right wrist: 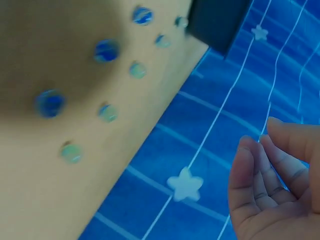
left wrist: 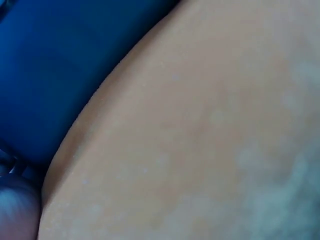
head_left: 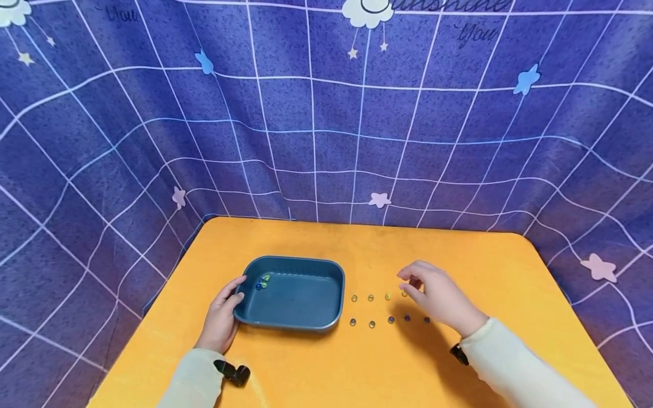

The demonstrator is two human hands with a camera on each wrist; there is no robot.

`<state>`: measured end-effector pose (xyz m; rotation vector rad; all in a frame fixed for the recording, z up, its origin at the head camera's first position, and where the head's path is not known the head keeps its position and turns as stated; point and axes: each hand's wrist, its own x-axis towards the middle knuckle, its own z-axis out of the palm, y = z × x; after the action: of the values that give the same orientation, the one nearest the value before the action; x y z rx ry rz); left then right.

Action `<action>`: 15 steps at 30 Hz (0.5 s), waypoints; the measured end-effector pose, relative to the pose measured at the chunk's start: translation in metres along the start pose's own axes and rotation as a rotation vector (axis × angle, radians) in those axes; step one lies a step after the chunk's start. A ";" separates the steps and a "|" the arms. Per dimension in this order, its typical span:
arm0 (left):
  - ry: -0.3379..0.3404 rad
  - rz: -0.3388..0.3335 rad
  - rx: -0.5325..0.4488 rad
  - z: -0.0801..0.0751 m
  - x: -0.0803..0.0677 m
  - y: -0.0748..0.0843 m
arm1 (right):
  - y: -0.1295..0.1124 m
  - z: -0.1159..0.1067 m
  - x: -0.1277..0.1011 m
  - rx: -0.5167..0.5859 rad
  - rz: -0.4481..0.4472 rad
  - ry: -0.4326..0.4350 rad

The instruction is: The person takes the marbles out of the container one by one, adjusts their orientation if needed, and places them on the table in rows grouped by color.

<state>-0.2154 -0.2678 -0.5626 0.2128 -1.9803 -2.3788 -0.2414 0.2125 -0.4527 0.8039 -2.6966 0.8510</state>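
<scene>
On the table point(head_left: 306, 368), two rows of marbles point(head_left: 391, 320) left; a few (blue and green) already in tray point(head_left: 301, 303), left hand point(head_left: 220, 318) gripping it; right hand's point(head_left: 436, 292) fingertips apart, apparently empty

"Where's the yellow table point(head_left: 382, 243)?"

"At 6 o'clock, bright and wide."

"And behind it?"

"Purple-blue cloth point(head_left: 285, 105) with pale lines point(head_left: 313, 131). 2 clouds point(head_left: 368, 16), at 10 and 12 o'clock, a blue star point(head_left: 527, 80) at 2, a pink star point(head_left: 178, 198) at 9."
</scene>
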 end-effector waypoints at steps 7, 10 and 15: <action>-0.007 0.010 -0.012 0.002 0.001 0.000 | -0.028 0.025 0.027 0.016 -0.077 -0.089; -0.006 0.014 -0.018 0.001 0.001 -0.002 | -0.039 0.041 0.037 0.032 -0.120 -0.125; -0.002 0.014 -0.018 -0.001 0.001 -0.003 | -0.062 0.065 0.057 0.097 -0.165 -0.175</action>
<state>-0.2163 -0.2688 -0.5654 0.1955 -1.9545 -2.3881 -0.2558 0.1074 -0.4570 1.1551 -2.7037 0.9176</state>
